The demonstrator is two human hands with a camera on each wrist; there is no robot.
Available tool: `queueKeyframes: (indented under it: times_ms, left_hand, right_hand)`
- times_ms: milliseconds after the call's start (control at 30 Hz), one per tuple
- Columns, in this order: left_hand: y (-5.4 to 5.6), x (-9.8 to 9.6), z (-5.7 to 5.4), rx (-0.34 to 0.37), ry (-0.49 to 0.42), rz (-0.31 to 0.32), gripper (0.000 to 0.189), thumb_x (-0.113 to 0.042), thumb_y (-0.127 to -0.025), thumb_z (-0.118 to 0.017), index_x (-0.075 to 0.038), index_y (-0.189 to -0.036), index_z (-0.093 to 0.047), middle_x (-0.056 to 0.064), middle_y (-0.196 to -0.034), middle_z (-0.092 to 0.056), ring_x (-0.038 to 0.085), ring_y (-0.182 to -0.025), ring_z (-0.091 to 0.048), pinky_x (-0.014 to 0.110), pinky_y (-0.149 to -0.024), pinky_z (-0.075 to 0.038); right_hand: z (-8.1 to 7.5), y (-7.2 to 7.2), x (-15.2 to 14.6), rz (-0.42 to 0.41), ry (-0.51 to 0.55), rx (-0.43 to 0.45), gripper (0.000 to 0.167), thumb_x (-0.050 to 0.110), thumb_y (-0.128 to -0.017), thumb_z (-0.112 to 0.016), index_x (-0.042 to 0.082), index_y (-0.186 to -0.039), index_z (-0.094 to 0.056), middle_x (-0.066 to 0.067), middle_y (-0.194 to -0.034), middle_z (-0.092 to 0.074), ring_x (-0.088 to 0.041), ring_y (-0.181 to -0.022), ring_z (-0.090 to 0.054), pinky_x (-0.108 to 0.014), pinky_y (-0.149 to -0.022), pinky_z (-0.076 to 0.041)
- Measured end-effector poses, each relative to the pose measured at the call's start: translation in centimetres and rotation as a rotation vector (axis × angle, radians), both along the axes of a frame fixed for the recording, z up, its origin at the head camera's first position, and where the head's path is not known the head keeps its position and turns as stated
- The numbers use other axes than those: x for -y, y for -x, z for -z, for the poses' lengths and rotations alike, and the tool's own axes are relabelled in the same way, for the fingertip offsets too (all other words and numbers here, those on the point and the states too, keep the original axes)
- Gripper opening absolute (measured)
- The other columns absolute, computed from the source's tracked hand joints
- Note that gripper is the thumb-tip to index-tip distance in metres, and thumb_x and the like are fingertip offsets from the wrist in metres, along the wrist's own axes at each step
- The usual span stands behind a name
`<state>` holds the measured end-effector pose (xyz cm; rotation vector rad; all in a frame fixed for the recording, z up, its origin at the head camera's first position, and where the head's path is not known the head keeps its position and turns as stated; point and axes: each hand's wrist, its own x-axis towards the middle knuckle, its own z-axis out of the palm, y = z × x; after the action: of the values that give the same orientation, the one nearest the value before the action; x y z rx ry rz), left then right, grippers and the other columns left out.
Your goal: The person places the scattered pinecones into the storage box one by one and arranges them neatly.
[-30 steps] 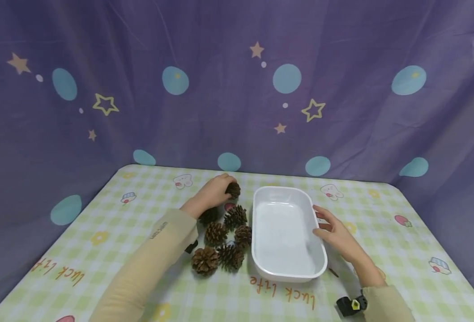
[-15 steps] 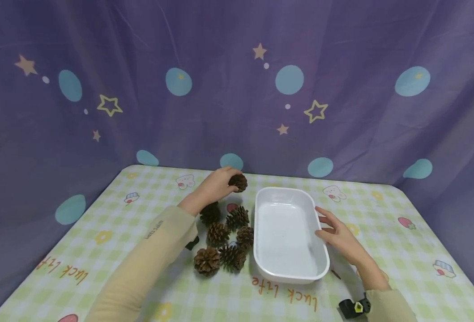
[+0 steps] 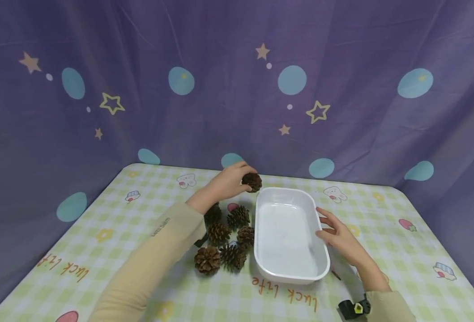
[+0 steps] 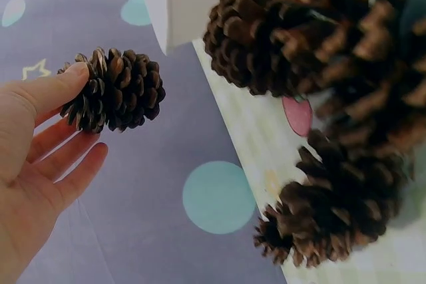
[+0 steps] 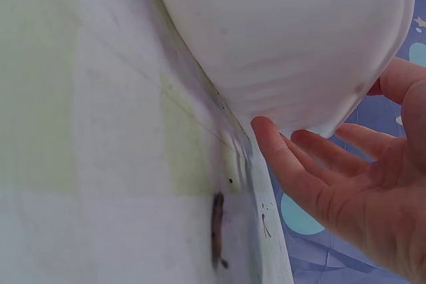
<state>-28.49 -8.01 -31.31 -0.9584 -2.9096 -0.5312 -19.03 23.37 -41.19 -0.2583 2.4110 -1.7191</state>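
Note:
Thumb and fingers of my left hand (image 3: 229, 182) pinch a brown pine cone (image 3: 254, 182), held up just off the far left corner of a white rectangular dish (image 3: 291, 278). The left wrist view shows this pine cone (image 4: 126, 91) gripped at one end, its other end sticking out past the fingertips. My right hand (image 3: 341, 238) holds the dish by its right side, thumb over the rim and fingers against the outer wall (image 5: 279, 91). Nothing lies inside the dish.
Several more pine cones (image 3: 219, 234) lie grouped on the checked tablecloth (image 3: 112, 273), left of the dish and partly under my left forearm. A small dark brown fragment (image 3: 335, 274) lies by the dish's right side. A purple curtain (image 3: 220, 116) hangs behind the table.
My left hand has lifted the pine cone from beyond the group and carried it right, toward the dish's far left corner. My right hand stays on the dish.

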Motion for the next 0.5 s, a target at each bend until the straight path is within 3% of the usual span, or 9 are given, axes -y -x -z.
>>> queueKeyframes:
  times_ms: [267,500]
  left_hand:
    - [-0.2,-2.2,0.0,0.017,0.008,0.078,0.047,-0.025,-0.086,-0.064,-0.013,-0.129,-0.050,0.005,-0.124,-0.048,0.018,-0.105,-0.054,0.031,-0.086,-0.048]
    - [-0.6,-4.5,0.8,0.062,0.027,0.109,0.048,-0.027,-0.086,-0.063,-0.015,-0.130,-0.049,0.004,-0.126,-0.046,0.017,-0.108,-0.052,0.030,-0.088,-0.047]
  right_hand:
    - [0.0,0.0,-0.2,-0.012,-0.008,-0.006,0.065,0.008,-0.090,-0.052,0.007,-0.145,-0.018,-0.029,-0.137,-0.032,-0.042,-0.115,-0.046,-0.027,-0.069,-0.048]
    - [-0.1,0.1,-0.1,-0.011,-0.033,0.012,0.067,0.012,-0.090,-0.053,0.009,-0.146,-0.017,-0.028,-0.138,-0.032,-0.041,-0.117,-0.045,-0.026,-0.071,-0.049]
